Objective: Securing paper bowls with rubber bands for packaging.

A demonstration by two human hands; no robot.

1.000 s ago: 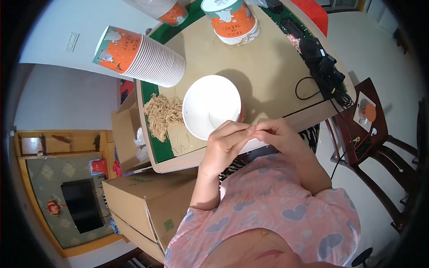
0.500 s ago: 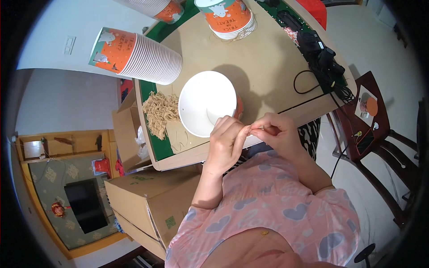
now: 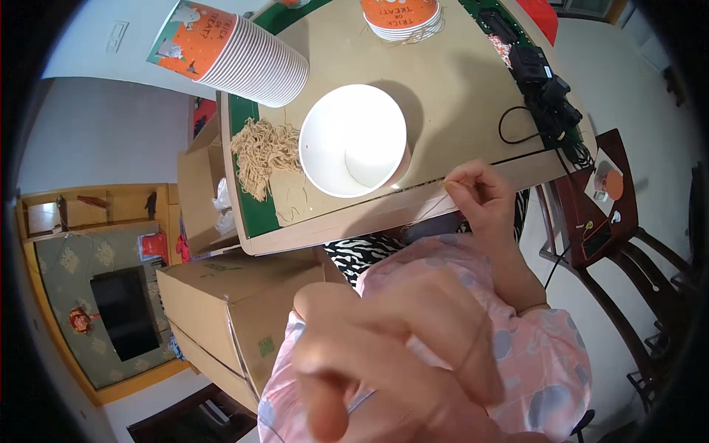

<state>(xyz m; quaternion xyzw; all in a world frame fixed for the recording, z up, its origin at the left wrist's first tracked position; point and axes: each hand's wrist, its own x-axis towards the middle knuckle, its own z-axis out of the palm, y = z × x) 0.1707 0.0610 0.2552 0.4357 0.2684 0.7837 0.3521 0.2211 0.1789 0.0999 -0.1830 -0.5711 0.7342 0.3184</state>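
My right hand (image 3: 481, 193) is beyond the table's front edge, thumb and forefinger pinched on a thin string (image 3: 427, 215). The string trails down to the left over the table edge. My left hand (image 3: 336, 351) is raised close to the camera in front of my chest. It is large and smeared by motion, so its fingers are hard to read. A white paper bucket (image 3: 321, 140) stands near the front edge, its open mouth facing me. Beside it on the left lies a loose heap of tan twine strands (image 3: 262, 151).
A tall stack of orange-and-green paper buckets (image 3: 247, 59) leans at the far left. Another bucket stack (image 3: 402, 22) stands at the back. Black cables and adapters (image 3: 543, 88) lie along the right edge. A cardboard box (image 3: 236, 295) sits left of me, a dark chair (image 3: 613, 229) to the right.
My hands, together at the table edge before, have parted. The left has come up toward the camera; the right has moved slightly right and up, keeping its pinch. The view has shifted a little.
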